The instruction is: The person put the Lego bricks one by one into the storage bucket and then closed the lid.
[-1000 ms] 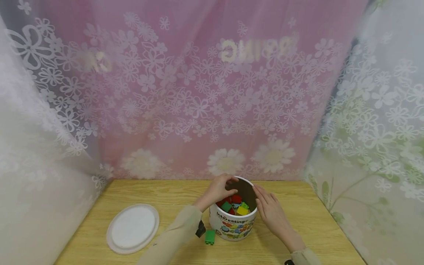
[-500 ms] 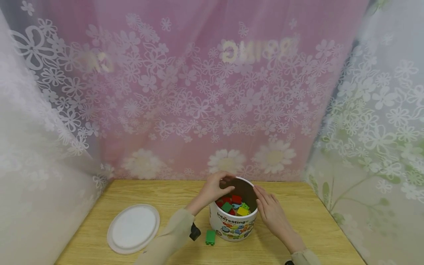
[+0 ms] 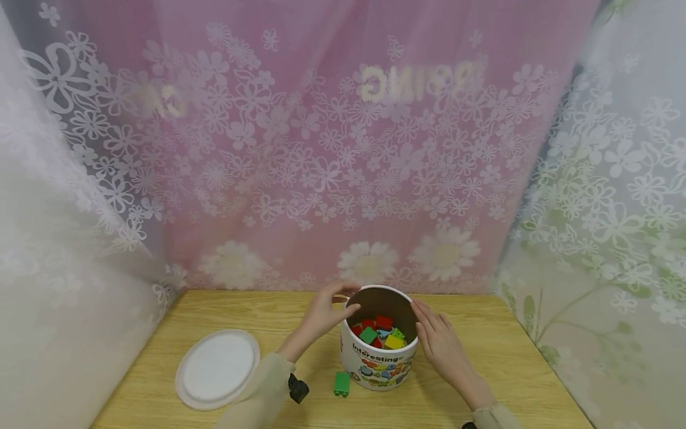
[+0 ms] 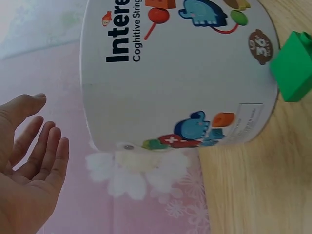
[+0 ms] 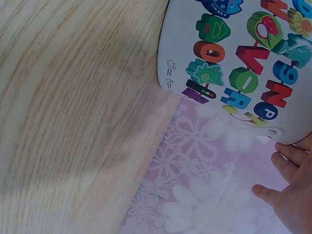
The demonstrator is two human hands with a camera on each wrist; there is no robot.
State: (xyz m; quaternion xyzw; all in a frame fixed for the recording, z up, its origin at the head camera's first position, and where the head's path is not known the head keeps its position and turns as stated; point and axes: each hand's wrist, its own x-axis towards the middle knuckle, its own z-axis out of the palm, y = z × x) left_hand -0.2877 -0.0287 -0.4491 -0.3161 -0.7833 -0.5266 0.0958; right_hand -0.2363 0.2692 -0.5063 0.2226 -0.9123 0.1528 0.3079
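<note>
A white printed bucket [image 3: 377, 370] stands upright on the table, with several coloured building blocks [image 3: 383, 331] lying inside. My left hand [image 3: 320, 313] is by the bucket's left rim, thumb and fingers spread apart with nothing between them. In the left wrist view that hand [image 4: 36, 165] hangs apart from the bucket's printed wall [image 4: 175, 78]. My right hand [image 3: 442, 344] rests against the right side of the rim with its fingers extended. The right wrist view shows its fingertips [image 5: 291, 152] at the bucket's edge. A green block [image 3: 342, 384] sits on the table right beside the bucket's front left.
A round white lid [image 3: 217, 369] lies flat on the wooden table [image 3: 289, 304], left of my left arm. A pink flowered curtain [image 3: 332, 149] hangs behind the table's back edge. Pale flowered sheets flank both sides.
My left hand has drawn back leftward from over the bucket's opening to its left rim, uncovering more of the blocks. The right hand stays at the rim.
</note>
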